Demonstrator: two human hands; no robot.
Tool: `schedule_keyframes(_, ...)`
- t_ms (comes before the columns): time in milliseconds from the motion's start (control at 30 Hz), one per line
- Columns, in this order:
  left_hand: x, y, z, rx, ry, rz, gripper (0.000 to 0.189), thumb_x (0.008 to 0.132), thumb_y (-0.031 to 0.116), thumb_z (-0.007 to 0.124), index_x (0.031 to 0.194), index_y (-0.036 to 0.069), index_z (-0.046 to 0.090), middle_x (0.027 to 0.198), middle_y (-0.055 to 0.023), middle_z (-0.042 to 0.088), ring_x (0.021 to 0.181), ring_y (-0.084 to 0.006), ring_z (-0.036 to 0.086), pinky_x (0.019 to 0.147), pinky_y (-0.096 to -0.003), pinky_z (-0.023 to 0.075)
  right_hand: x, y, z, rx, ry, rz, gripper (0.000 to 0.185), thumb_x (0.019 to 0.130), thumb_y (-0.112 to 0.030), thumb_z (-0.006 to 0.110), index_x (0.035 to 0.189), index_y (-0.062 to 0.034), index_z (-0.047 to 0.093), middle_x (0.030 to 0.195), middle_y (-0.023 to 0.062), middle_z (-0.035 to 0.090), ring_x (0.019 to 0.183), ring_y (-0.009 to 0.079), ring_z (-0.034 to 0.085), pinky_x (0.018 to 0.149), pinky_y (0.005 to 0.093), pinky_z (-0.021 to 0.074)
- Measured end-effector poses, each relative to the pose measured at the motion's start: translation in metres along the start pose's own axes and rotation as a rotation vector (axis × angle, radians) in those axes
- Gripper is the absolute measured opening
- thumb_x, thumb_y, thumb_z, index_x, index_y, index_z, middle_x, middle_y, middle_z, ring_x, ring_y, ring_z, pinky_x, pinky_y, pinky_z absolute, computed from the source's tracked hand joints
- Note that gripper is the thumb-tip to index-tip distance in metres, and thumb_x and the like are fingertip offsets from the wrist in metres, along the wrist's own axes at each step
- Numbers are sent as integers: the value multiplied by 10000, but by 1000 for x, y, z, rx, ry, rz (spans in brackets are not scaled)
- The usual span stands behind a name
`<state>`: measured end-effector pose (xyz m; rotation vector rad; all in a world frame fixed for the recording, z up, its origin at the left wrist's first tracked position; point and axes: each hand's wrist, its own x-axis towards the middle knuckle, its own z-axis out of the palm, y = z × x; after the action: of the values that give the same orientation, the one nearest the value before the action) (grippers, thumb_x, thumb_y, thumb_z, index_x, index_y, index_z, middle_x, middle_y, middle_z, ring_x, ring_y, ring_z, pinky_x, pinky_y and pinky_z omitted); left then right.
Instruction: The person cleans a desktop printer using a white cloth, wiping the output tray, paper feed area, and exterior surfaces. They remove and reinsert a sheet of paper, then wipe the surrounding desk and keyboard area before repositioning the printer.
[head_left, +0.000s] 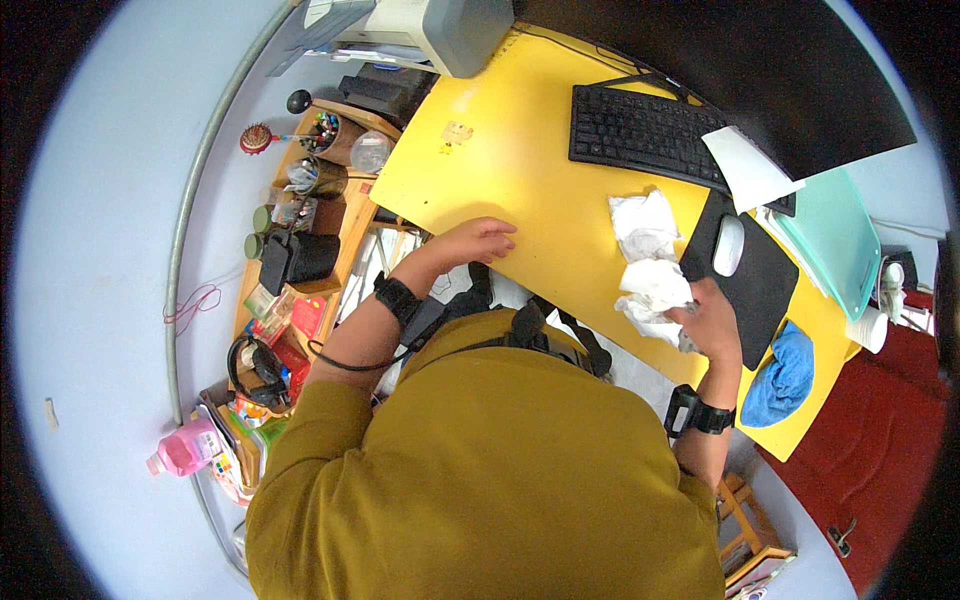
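My left hand (480, 241) hovers at or rests on the front edge of the yellow desk (517, 180), its fingers loosely bent and slightly apart with nothing in them. On the right side of the desk, my right hand (709, 319) grips the near end of a crumpled white tissue (651, 289). Just beyond that lies another wad of white tissue (643, 217), which has greyish smudges. Whether the two wads are joined cannot be made out. A black mouse pad (769, 281) with a white mouse (728, 245) is right beside my right hand.
A black keyboard (637, 131) stands beyond the tissue, under a dark monitor (675, 45). A blue cloth (780, 379), a paper cup (868, 330) and a green folder (829, 240) are at the right. To the left, a wooden shelf holds pen cups (322, 133) and headphones (259, 371).
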<state>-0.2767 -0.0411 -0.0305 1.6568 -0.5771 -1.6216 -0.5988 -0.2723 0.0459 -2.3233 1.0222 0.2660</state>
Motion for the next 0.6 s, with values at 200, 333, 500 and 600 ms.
schedule_keyframes(200, -27, -15, -10, 4, 121, -26, 493, 863, 353, 548, 1249, 62, 451, 1105, -56, 578, 983, -167, 547, 825, -313, 433, 64, -33, 25, -157, 28, -168, 425, 647, -252, 692, 989, -12, 608, 1272, 125, 471, 1008, 317, 552, 870, 358, 441)
schedule_keyframes(333, -40, -23, -20, 15, 187, 83, 446, 876, 307, 547, 1226, 43, 466, 1057, -65, 589, 952, -150, 558, 800, -295, 445, 79, -34, 37, -231, -44, -59, 474, 691, -298, 677, 1068, -32, 569, 1099, 170, 567, 1010, 332, 543, 853, 378, 444)
schedule_keyframes(500, -62, -33, -57, -36, 329, 127, 427, 877, 284, 547, 1207, 23, 477, 1032, -65, 602, 918, -150, 577, 771, -283, 460, 61, -6, 27, -190, 110, 165, 545, 713, -339, 670, 1096, 22, 532, 1051, 217, 583, 977, 348, 561, 817, 395, 450)
schedule_keyframes(600, -72, -33, -93, -5, 502, 36, 407, 872, 249, 548, 1206, 27, 480, 1032, -63, 608, 884, -140, 590, 743, -281, 470, 54, 3, 24, -118, 282, 323, 609, 714, -349, 665, 1167, 13, 480, 1093, 223, 565, 1002, 357, 552, 839, 398, 445)
